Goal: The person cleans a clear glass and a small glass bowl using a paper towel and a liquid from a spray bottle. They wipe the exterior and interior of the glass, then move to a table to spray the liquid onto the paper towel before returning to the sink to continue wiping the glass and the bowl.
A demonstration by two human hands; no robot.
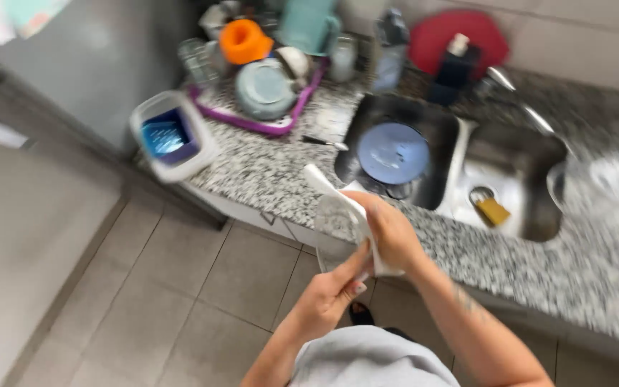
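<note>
My right hand [390,233] grips a white cloth [327,185] that is wrapped against a clear glass [336,216]. My left hand [332,292] comes up from below, and its fingers touch the lower end of the cloth and the glass. Both hands are in front of the speckled granite counter [266,172], just short of its edge. The picture is blurred, so the exact shape of the glass is hard to make out.
A double steel sink holds a blue plate [393,152] in its left basin and a yellow sponge [493,210] in the right one. A purple dish rack [252,122] with an orange cup [245,41] and a pale bowl stands behind. A white tub [173,136] overhangs the counter's left end.
</note>
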